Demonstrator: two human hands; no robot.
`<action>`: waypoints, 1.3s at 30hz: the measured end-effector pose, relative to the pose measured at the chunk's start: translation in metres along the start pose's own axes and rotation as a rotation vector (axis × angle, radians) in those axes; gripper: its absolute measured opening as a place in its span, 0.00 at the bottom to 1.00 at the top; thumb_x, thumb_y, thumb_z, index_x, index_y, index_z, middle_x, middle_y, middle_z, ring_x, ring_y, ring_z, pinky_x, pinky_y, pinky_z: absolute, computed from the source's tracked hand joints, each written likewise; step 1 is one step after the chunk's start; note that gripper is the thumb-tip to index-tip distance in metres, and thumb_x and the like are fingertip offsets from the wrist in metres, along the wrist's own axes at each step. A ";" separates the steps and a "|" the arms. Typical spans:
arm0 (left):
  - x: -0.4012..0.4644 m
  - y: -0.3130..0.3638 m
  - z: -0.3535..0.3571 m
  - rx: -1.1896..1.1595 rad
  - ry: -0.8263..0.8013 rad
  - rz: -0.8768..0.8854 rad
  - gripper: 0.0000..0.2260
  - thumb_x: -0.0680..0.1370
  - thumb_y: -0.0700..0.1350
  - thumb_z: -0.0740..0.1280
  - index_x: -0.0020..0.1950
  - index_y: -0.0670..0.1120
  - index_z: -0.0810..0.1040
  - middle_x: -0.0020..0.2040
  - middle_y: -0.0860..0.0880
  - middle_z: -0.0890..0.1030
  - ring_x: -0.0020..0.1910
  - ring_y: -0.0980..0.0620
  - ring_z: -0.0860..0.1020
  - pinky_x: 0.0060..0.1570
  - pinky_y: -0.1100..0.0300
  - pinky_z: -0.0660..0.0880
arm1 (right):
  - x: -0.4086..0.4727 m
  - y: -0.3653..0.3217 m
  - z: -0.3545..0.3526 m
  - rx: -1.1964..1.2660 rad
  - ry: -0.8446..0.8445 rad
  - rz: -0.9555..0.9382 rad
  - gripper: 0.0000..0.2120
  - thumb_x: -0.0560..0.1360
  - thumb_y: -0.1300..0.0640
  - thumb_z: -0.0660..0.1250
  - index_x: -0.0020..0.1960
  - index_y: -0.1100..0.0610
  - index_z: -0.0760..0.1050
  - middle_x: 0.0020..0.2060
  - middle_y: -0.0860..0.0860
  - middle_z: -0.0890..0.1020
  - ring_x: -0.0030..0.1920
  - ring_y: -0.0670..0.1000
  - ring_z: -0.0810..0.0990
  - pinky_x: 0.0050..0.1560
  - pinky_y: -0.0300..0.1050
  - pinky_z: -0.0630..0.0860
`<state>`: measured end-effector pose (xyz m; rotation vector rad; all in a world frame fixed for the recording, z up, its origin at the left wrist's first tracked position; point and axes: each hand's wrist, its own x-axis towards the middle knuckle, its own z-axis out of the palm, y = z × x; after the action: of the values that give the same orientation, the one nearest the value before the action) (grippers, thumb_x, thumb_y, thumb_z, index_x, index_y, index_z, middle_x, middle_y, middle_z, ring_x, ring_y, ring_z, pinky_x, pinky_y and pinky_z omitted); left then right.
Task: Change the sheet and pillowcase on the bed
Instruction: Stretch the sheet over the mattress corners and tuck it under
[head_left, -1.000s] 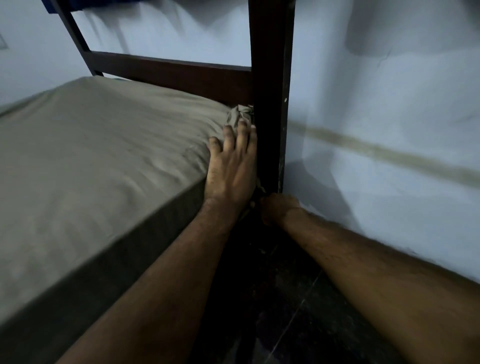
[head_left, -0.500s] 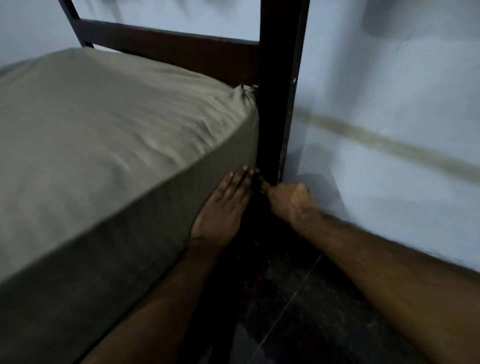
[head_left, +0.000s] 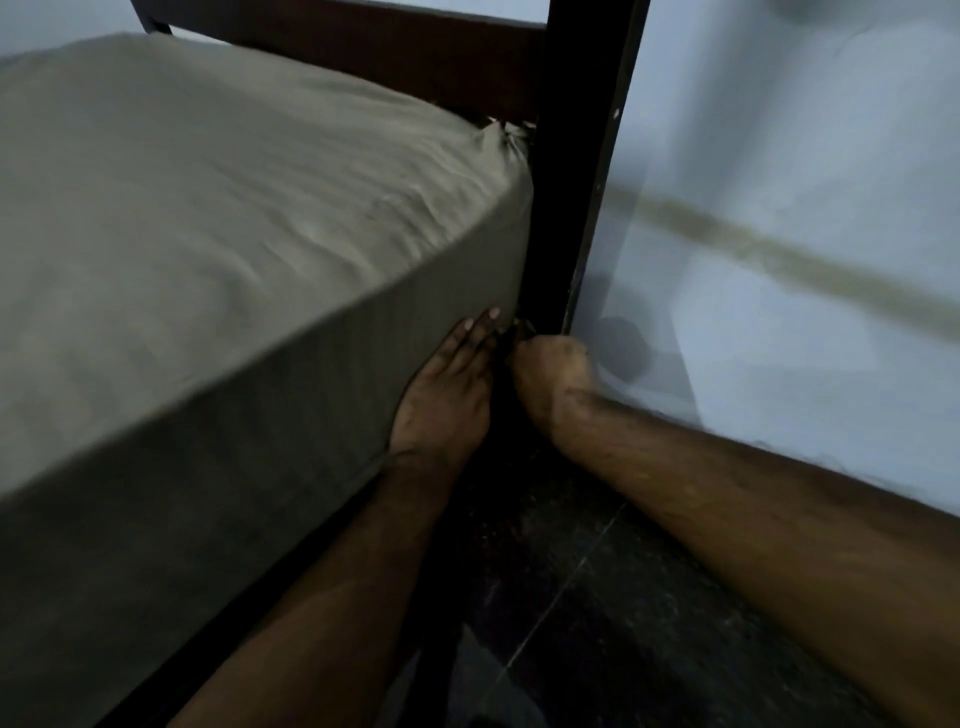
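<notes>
The pale wall closes off the right side, leaving only a narrow strip of dark tiled floor beside the bed, which is probably why both forearms come in low and close together; the mattress fills the left of the view, pushed into the corner formed by the dark wooden headboard rail and the upright bedpost. The task's thing, the greyish-beige sheet, is spread over the mattress top and drawn down its side; faint ripples run toward the corner, and a small bunch of cloth gathers against the post, which suggests the slack is being drawn to this corner to be tucked; no pillow or pillowcase is in view.

The left hand lies flat against the sheeted side of the mattress near the corner, fingers straight and together, likely pinning the cloth taut so it cannot ride up; the right hand sits just beside it at the foot of the post, fingers clenched into a fist; what it grasps is hidden in shadow, perhaps the sheet's edge, so I cannot tell. The corner looks nearly dressed.
</notes>
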<state>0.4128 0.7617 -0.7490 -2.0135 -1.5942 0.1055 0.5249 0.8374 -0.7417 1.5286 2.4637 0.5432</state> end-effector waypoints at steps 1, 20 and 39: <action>-0.001 0.000 0.000 0.011 -0.008 0.010 0.32 0.76 0.42 0.36 0.80 0.39 0.57 0.82 0.46 0.53 0.81 0.45 0.41 0.74 0.49 0.29 | -0.001 -0.002 0.005 0.003 0.001 -0.006 0.14 0.83 0.63 0.55 0.63 0.60 0.76 0.54 0.55 0.83 0.51 0.58 0.84 0.37 0.46 0.69; 0.025 -0.040 -0.132 -0.577 0.182 -0.330 0.08 0.76 0.47 0.66 0.43 0.44 0.82 0.46 0.43 0.83 0.47 0.40 0.81 0.41 0.51 0.75 | -0.008 0.057 -0.135 0.695 0.722 0.081 0.09 0.79 0.57 0.59 0.52 0.58 0.76 0.50 0.58 0.78 0.48 0.62 0.79 0.41 0.53 0.75; 0.031 -0.180 -0.105 -0.655 -0.348 -0.619 0.35 0.80 0.71 0.45 0.83 0.55 0.50 0.83 0.54 0.50 0.82 0.49 0.48 0.78 0.46 0.48 | 0.112 0.003 -0.194 0.586 0.016 0.284 0.29 0.83 0.43 0.49 0.74 0.61 0.68 0.72 0.62 0.71 0.72 0.65 0.68 0.73 0.64 0.57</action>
<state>0.3067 0.7745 -0.5676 -1.8842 -2.6745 -0.3644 0.4095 0.8986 -0.5592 2.1033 2.5653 -0.1605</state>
